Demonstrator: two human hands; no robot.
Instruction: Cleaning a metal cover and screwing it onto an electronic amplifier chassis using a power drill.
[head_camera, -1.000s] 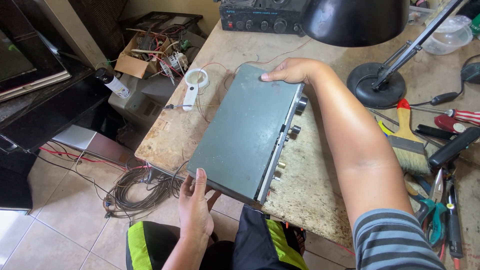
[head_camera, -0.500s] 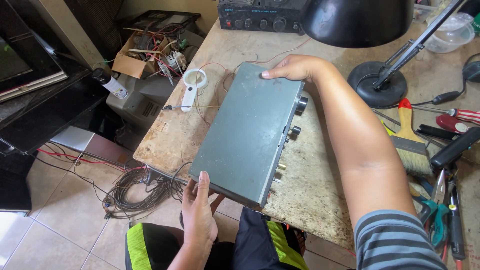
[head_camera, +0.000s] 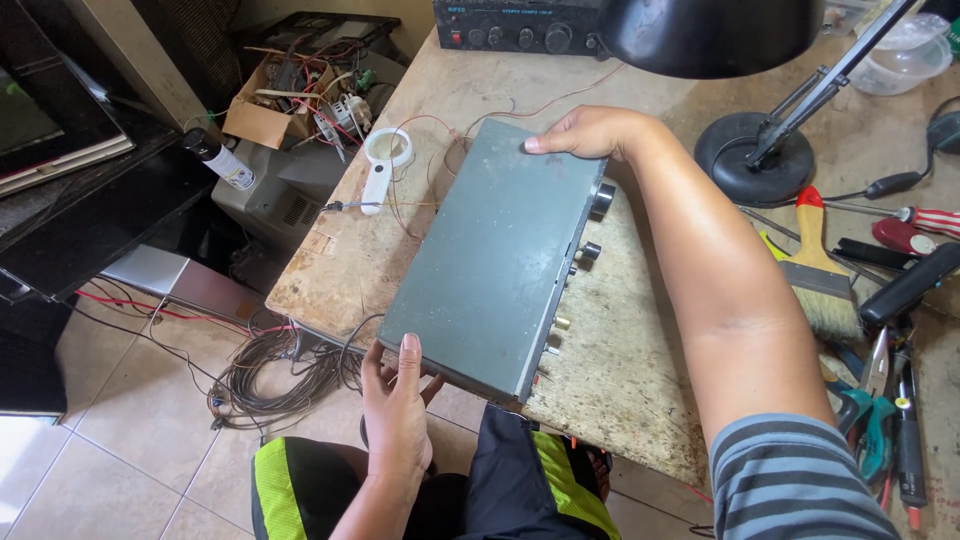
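A worn wooden workbench (head_camera: 640, 360) fills most of the view, its top scuffed and pale. On it, lying at a slant with its near corner jutting past the bench's front edge, is a grey-green metal amplifier case (head_camera: 495, 260): a flat rectangular box, its lid dull and a little blotchy (no dents that can be made out), with a row of black knobs (head_camera: 601, 199) and small brass-coloured sockets along the right-hand face. The right hand (head_camera: 590, 132) lies over the far end of the case, fingers close together and curled over the top edge. The left hand (head_camera: 395, 415) grips the near end, thumb laid flat on the lid, fingers tucked beneath the overhang. A black desk lamp (head_camera: 735, 150) stands just right of the case; farther right lies a paintbrush (head_camera: 815, 270). A white magnifying glass (head_camera: 383, 165) rests to the case's left.
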